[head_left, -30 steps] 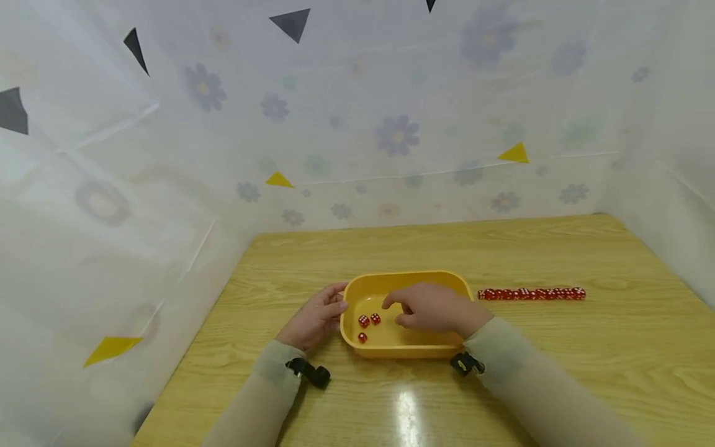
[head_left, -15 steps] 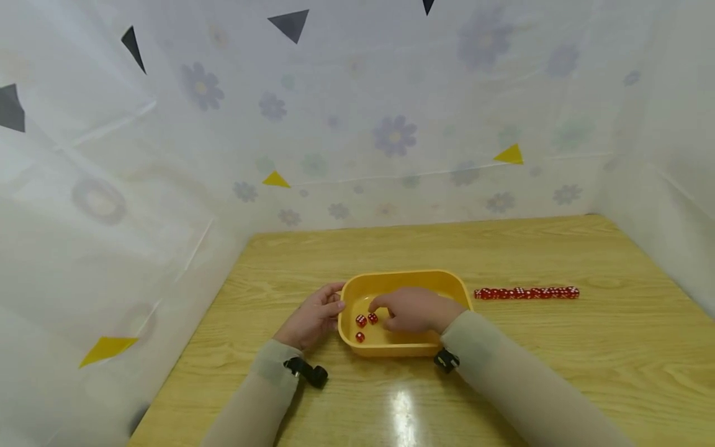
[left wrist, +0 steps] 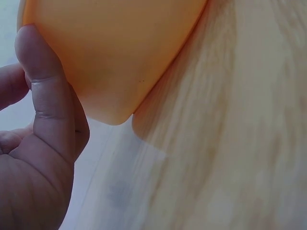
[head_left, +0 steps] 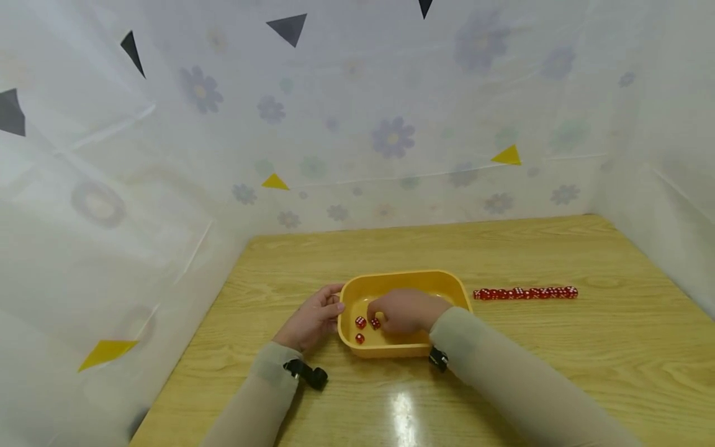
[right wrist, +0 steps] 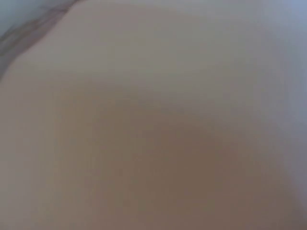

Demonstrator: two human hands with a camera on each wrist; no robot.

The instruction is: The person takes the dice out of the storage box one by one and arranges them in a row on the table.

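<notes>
Dice [head_left: 367,327] are seen inside the yellow tub [head_left: 410,279], which sits on the worktop [head_left: 503,372] near its middle: three red ones at the tub's left end, two side by side w/ a third nearer the front wall. Right hand [head_left: 403,310] is reached into the tub from the right, fingers curled down; its fingertips [head_left: 373,308] are at the rightmost die of the pair, touching or pinching it. Which one cannot be told, since the contact is covered by the fingers. Part of the tub floor is also hidden under that hand, so any dice there cannot be seen. Right wrist view is filled by a blurred, pale surface; nothing can be made out in it.

Left hand [head_left: 314,320] is laid against the tub's left wall from outside. In the left wrist view the thumb [left wrist: 45,96] is seen pressed flat on the orange-looking outer wall [left wrist: 115,52], w/ the other fingers mostly cut off at the frame edge; fingers appear curved around the tub's corner, rim not shown there.

Right of the tub, apart from it, a row of red dice [head_left: 525,292] is lined up on the worktop, end to end; pips are too small to be read. A black strap [head_left: 306,374] is worn at the left wrist, another [head_left: 437,359] at the right.
</notes>
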